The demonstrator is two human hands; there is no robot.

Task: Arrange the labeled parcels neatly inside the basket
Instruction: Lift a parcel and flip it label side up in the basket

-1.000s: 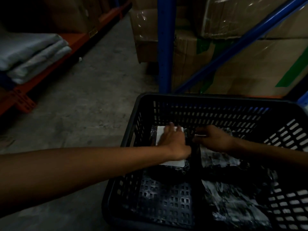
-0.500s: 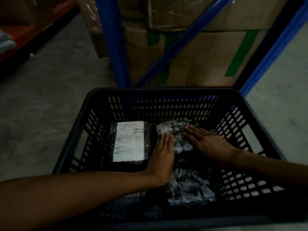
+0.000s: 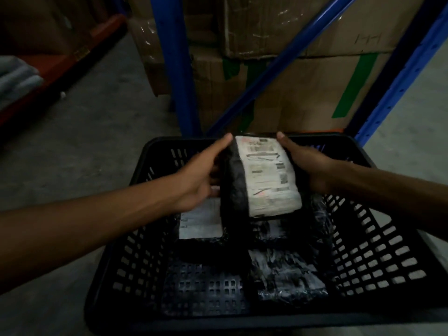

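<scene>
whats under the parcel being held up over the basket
Under the held parcel a labeled parcel and a shiny black wrapped one lie in the basket. Whatever lies directly beneath the held parcel is covered.

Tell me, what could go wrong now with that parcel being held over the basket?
The lifted parcel is pinched only at its edges by the left hand and right hand, so it might slip. Set down carelessly, it could cover the label of the parcel below in the basket. Dim light makes labels hard to read.
</scene>
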